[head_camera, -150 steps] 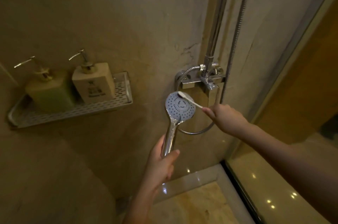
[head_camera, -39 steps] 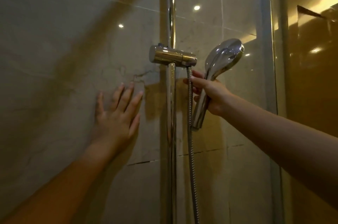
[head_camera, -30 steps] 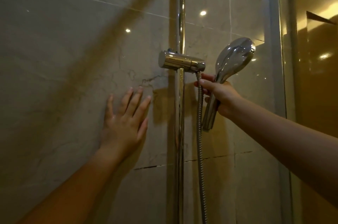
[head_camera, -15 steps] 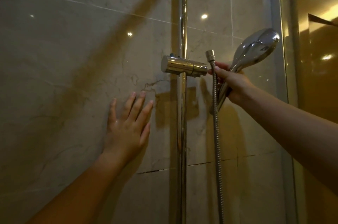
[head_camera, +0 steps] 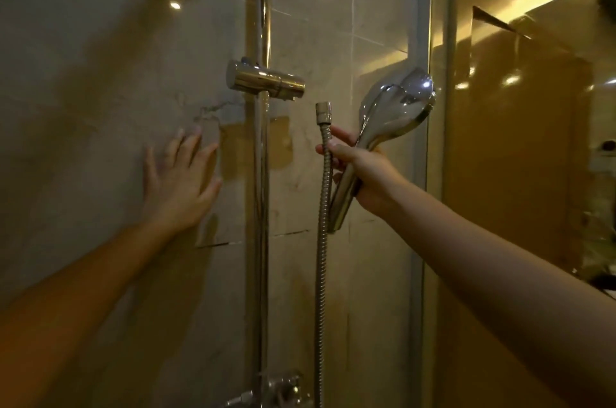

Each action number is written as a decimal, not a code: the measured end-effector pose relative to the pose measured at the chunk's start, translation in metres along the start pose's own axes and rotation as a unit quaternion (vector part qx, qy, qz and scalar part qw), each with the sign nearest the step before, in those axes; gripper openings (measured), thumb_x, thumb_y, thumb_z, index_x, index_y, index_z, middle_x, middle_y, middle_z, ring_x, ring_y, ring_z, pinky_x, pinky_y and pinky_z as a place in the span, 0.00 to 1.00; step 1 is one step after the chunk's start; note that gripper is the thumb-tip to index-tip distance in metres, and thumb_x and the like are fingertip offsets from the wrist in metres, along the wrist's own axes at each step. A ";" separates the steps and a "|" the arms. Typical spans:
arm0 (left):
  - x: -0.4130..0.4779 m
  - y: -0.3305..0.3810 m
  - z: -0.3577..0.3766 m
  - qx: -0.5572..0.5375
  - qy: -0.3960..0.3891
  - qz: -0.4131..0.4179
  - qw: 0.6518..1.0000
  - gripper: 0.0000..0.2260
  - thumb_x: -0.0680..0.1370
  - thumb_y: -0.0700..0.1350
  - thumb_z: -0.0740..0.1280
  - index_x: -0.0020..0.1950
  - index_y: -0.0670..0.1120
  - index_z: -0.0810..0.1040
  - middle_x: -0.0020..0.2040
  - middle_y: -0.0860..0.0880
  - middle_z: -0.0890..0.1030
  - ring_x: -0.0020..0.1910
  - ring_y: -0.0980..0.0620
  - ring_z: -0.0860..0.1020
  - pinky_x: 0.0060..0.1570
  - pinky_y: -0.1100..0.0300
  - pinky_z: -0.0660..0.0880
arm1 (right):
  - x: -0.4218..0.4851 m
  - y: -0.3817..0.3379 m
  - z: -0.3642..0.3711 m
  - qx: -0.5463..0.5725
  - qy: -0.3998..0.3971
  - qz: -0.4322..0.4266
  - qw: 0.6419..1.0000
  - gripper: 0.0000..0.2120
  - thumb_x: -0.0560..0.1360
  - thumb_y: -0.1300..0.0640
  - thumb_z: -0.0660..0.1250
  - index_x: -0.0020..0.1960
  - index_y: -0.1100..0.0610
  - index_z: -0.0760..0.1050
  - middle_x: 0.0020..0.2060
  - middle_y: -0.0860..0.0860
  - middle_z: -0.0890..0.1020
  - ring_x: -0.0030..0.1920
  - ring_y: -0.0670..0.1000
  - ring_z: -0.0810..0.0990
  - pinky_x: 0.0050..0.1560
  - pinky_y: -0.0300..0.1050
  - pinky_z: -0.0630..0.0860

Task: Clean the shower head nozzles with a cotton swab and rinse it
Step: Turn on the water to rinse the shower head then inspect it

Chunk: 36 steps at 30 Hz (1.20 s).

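Note:
My right hand grips the chrome shower head by its handle. The head's shiny back faces me, so its nozzles are hidden. It tilts up to the right, away from the holder on the vertical chrome rail. The metal hose hangs straight down beside my right thumb, and its top fitting stands free above my fingers. With fingers spread, my left hand rests flat on the tiled wall, left of the rail. No cotton swab is in view.
A glass shower partition with a metal frame stands close on the right, just behind the shower head. The mixer valve shows at the bottom edge below the rail. Tiled wall fills the left side.
My right hand has carried the shower head rightward and away from the holder, and the hose's top end now stands free. Five seconds ago I was swabbing the nozzles; my left hand stays on the wall.

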State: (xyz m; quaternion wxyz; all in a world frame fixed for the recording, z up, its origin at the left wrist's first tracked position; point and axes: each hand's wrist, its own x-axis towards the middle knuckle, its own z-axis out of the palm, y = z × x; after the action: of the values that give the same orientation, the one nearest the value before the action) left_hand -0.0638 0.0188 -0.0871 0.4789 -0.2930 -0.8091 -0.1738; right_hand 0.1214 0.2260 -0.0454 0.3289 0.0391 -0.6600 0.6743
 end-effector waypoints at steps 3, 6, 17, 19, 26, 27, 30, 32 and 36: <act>-0.031 0.054 -0.012 -0.390 -0.048 -0.121 0.912 0.11 0.81 0.46 0.56 0.59 0.47 0.75 0.64 0.39 0.74 0.64 0.45 0.71 0.64 0.51 0.64 | -0.042 0.008 -0.011 -0.023 -0.016 0.044 0.999 0.10 0.77 0.59 0.65 0.53 0.45 0.77 0.44 0.47 0.85 0.46 0.45 0.77 0.47 0.43 0.68; -0.071 0.108 -0.021 -0.542 -0.101 -0.203 0.810 0.14 0.81 0.48 0.54 0.56 0.48 0.78 0.68 0.45 0.68 0.63 0.52 0.68 0.61 0.55 0.66 | -0.082 0.021 -0.019 -0.052 -0.035 0.083 0.995 0.09 0.76 0.57 0.67 0.52 0.44 0.78 0.46 0.47 0.86 0.53 0.48 0.78 0.48 0.44 0.69; -0.188 0.207 -0.025 -0.681 -0.200 -0.214 0.671 0.16 0.76 0.53 0.58 0.55 0.46 0.78 0.50 0.41 0.83 0.53 0.43 0.80 0.57 0.43 0.73 | -0.195 0.108 -0.059 -0.030 -0.037 0.223 0.974 0.07 0.72 0.54 0.71 0.49 0.47 0.83 0.45 0.46 0.86 0.51 0.47 0.81 0.44 0.42 0.72; -0.212 0.218 -0.013 -0.684 -0.214 -0.241 0.654 0.13 0.79 0.50 0.58 0.53 0.46 0.79 0.50 0.42 0.84 0.49 0.45 0.82 0.52 0.45 0.72 | -0.212 0.130 -0.069 -0.028 -0.022 0.249 0.968 0.04 0.72 0.55 0.72 0.46 0.48 0.84 0.44 0.46 0.86 0.49 0.47 0.81 0.43 0.41 0.72; -0.300 0.212 0.027 -0.738 -0.226 -0.392 0.500 0.16 0.81 0.52 0.51 0.44 0.45 0.73 0.24 0.53 0.70 0.26 0.56 0.72 0.32 0.62 0.71 | -0.259 0.207 -0.092 -0.073 -0.026 0.330 0.941 0.16 0.73 0.47 0.70 0.45 0.62 0.79 0.36 0.52 0.86 0.29 0.48 0.80 0.27 0.36 0.73; -0.312 0.204 0.033 -0.733 -0.249 -0.409 0.484 0.16 0.81 0.52 0.51 0.43 0.45 0.72 0.23 0.53 0.66 0.23 0.57 0.67 0.28 0.64 0.68 | -0.266 0.220 -0.095 -0.100 -0.017 0.345 0.933 0.18 0.73 0.46 0.70 0.39 0.62 0.76 0.29 0.52 0.83 0.25 0.48 0.78 0.26 0.37 0.72; -0.352 0.181 0.045 -0.664 -0.364 -0.438 0.483 0.17 0.81 0.53 0.49 0.43 0.45 0.71 0.21 0.54 0.63 0.19 0.60 0.60 0.19 0.68 0.57 | -0.287 0.267 -0.107 -0.242 -0.008 0.378 0.893 0.23 0.72 0.44 0.71 0.28 0.58 0.69 0.18 0.51 0.74 0.20 0.47 0.74 0.24 0.35 0.70; -0.379 0.166 0.055 -0.592 -0.438 -0.424 0.527 0.16 0.82 0.52 0.50 0.46 0.45 0.72 0.24 0.54 0.64 0.19 0.61 0.59 0.19 0.69 0.54 | -0.301 0.297 -0.113 -0.298 -0.018 0.393 0.870 0.23 0.70 0.42 0.72 0.29 0.58 0.72 0.22 0.53 0.77 0.22 0.47 0.76 0.26 0.36 0.71; -0.411 0.142 0.079 -0.466 -0.539 -0.394 0.581 0.11 0.81 0.51 0.54 0.54 0.47 0.72 0.33 0.50 0.69 0.20 0.61 0.61 0.19 0.70 0.56 | -0.323 0.348 -0.121 -0.306 0.004 0.406 0.861 0.17 0.73 0.41 0.67 0.38 0.55 0.73 0.23 0.50 0.76 0.20 0.48 0.77 0.22 0.37 0.70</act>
State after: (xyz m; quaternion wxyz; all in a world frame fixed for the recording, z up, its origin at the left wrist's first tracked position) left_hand 0.1257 0.0453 -0.4854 -0.3628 -0.1686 -0.7622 -0.5089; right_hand 0.2470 0.2405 -0.5188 0.0245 -0.3376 -0.7894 0.5121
